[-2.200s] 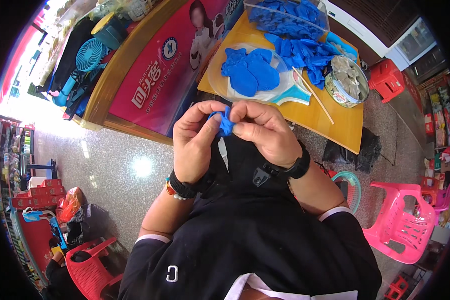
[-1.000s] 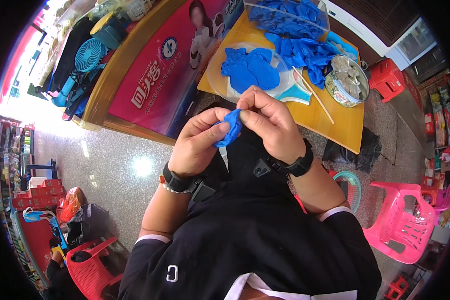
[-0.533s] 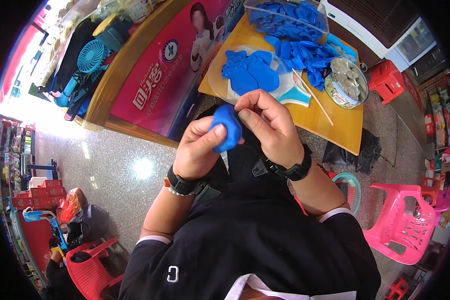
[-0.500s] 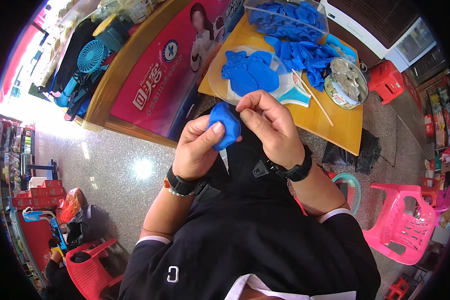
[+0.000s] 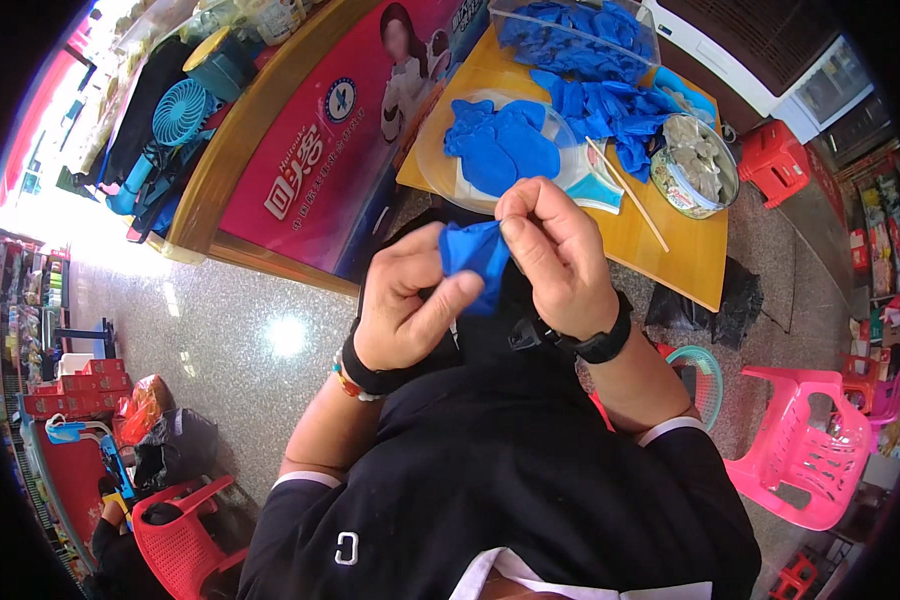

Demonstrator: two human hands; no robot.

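In front of my body, my left hand (image 5: pixel 410 300) grips a crumpled, thin blue piece (image 5: pixel 468 255) between thumb and fingers. My right hand (image 5: pixel 560 265) pinches the upper right corner of that piece, which is spread between the two hands. Past my hands, on the yellow wooden table (image 5: pixel 685 255), a clear round tray (image 5: pixel 435 160) holds a pile of blue pieces (image 5: pixel 505 150). Behind it lie more crumpled blue pieces (image 5: pixel 610 110) and a clear box (image 5: pixel 570 45) full of them. A wooden stick (image 5: pixel 625 190) and a tin of grey pieces (image 5: pixel 695 160) lie at the right.
At left stands a counter with a pink panel (image 5: pixel 285 160) and a blue fan (image 5: pixel 180 115) on it. Around me are pink chairs (image 5: pixel 800 450), red stools (image 5: pixel 770 160), a green basket (image 5: pixel 705 385) and shelves. A person's arm (image 5: pixel 110 515) shows at lower left.
The blue piece has gone from bunched to pulled out towards the right. My right hand has moved slightly right and now pinches its corner; my left fingers have shifted on it.
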